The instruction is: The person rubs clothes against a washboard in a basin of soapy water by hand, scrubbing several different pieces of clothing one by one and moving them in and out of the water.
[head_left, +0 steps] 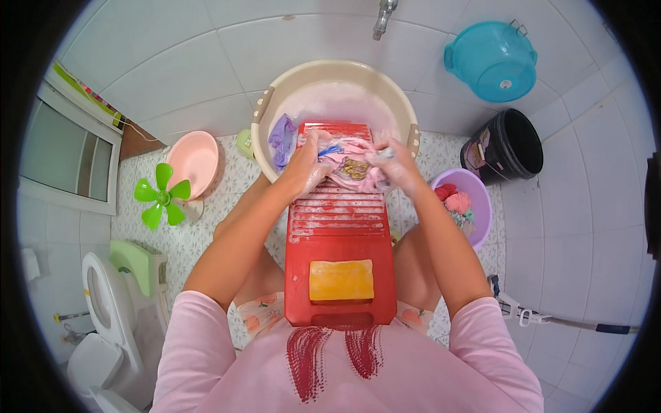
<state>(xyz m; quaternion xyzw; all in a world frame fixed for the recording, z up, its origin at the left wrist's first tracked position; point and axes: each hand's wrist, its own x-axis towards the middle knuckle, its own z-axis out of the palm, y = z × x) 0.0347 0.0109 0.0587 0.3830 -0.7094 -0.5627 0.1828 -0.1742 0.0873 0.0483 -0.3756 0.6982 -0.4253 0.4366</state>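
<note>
A wet pink garment [352, 162] with a blue and yellowish print lies bunched across the upper ridges of a red washboard [337, 237]. Suds coat both my hands. My left hand [310, 165] is closed on the garment's left side, and my right hand [399, 164] grips its right side. The washboard leans from my lap into a cream basin [275, 103] holding foamy water. A yellow soap bar [341, 280] sits in the board's lower recess. Purple cloth [282, 141] hangs at the basin's left inner wall, near my left hand.
To the right stand a purple basin [482, 196] with clothes and a black bucket [527, 148]. A teal basin [492, 62] hangs on the wall near a tap [383, 20]. At left are a pink basin [200, 162], a green-bladed fan [163, 197] and a toilet [110, 303].
</note>
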